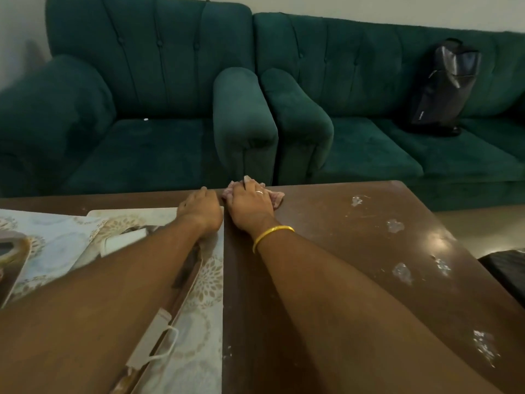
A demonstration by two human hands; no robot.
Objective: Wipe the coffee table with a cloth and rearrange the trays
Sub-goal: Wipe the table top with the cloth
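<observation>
The brown coffee table (355,251) fills the lower half of the view. At its far edge my right hand (250,204) presses down on a pinkish cloth (277,199), which shows around the fingers. My left hand (200,211) rests beside it on the far right corner of a floral-patterned tray (204,280), fingers curled over the tray's edge. A second patterned tray (54,240) lies further left, partly under the first. Whitish smears (396,226) dot the right part of the tabletop.
A green armchair (142,109) and a green sofa (369,109) stand right behind the table. A black bag (443,86) sits on the sofa. A gold-rimmed object (11,251) shows at the left edge. A dark object (508,268) is beside the table's right side.
</observation>
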